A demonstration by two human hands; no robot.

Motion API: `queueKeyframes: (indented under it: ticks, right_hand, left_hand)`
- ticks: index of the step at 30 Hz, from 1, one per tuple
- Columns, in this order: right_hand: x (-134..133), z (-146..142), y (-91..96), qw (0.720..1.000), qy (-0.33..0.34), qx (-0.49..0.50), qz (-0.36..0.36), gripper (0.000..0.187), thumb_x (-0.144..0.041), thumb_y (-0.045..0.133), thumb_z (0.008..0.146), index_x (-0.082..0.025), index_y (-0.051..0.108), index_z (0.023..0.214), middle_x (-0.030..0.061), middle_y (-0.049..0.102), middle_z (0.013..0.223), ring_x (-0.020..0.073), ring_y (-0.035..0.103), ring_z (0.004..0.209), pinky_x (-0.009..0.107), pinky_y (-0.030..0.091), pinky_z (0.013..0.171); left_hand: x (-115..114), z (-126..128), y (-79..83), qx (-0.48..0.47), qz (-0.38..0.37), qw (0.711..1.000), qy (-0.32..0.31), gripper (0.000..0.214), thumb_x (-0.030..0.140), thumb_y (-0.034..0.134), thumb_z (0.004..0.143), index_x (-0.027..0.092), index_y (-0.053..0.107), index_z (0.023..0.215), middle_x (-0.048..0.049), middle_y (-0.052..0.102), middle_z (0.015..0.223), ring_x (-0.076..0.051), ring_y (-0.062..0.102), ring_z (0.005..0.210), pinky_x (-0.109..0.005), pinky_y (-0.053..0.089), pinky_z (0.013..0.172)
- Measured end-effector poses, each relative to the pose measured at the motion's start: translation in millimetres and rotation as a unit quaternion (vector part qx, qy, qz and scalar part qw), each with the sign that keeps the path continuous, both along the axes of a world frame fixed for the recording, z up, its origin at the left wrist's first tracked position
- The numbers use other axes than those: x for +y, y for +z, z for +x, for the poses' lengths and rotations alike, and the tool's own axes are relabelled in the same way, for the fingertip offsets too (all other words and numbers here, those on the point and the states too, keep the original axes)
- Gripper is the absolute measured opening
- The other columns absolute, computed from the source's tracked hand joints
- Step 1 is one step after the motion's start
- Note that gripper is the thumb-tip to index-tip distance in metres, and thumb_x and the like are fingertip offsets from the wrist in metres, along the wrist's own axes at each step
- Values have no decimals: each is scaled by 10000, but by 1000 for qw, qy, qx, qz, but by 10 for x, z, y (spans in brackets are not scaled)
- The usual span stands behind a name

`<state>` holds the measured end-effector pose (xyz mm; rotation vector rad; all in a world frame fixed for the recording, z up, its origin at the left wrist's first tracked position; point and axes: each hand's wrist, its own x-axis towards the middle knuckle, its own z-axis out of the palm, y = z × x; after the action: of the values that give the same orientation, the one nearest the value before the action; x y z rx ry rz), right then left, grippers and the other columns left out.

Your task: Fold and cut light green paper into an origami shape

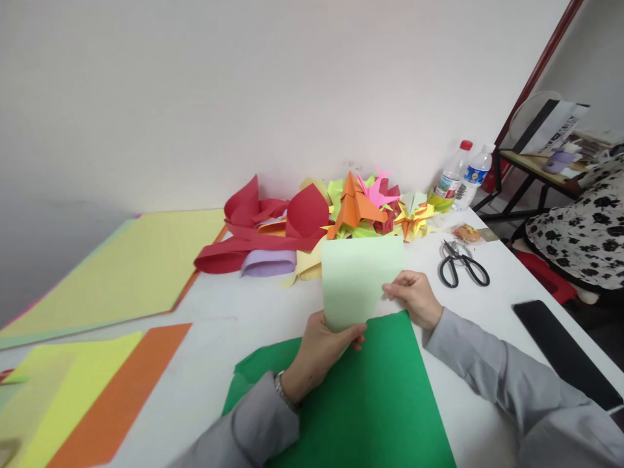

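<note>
A pale green sheet of paper [361, 276] is held up in front of me, above the table. My left hand [326, 351] grips its lower edge, thumb in front. At the sheet's right side, my right hand [412, 296] pinches the edge between thumb and fingers. Beneath both hands a large dark green sheet of paper [380, 396] lies on the white table [205, 383], its far left corner bent. Right of my right hand rest black-handled scissors [458, 260].
Folded paper planes [355, 205] and curled red paper [273, 227] pile up against the wall. Large yellow sheets [131, 266] and an orange sheet [127, 390] lie left. Two bottles [453, 179], a wrapped snack [467, 233] and a black flat object [565, 348] are right. A person [585, 227] sits beyond.
</note>
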<state>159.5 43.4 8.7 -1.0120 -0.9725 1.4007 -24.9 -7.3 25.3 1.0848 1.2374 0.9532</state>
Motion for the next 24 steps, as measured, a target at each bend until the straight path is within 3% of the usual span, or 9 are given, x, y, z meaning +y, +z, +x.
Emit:
queueKeyframes:
  ticks: [5,21,24]
  right_hand:
    - [183,165,10,995,-57,79,-22,301,-248,898,451,-175,648,601,-49,608,458,87,541,433,222,455,479]
    - [163,182,11,990,-20,132,-39,245,-276,863,569,-159,655,623,-22,630,536,90,573,488,224,509,535]
    - [153,174,25,990,-6,140,-30,286,-367,837,613,-157,643,611,-11,641,547,92,582,484,222,512,527]
  left_hand:
    - [10,-9,-12,11,-6,1000,-9,198,266,772,585,147,620,538,-19,637,483,-135,564,415,-245,486,458]
    - [16,0,35,2,-22,1000,-21,255,273,748,603,148,575,463,-17,590,416,-124,531,381,-237,452,446]
    - [18,2,27,-1,-17,1000,-19,253,275,746,610,148,582,465,-19,590,416,-127,534,383,-239,459,449]
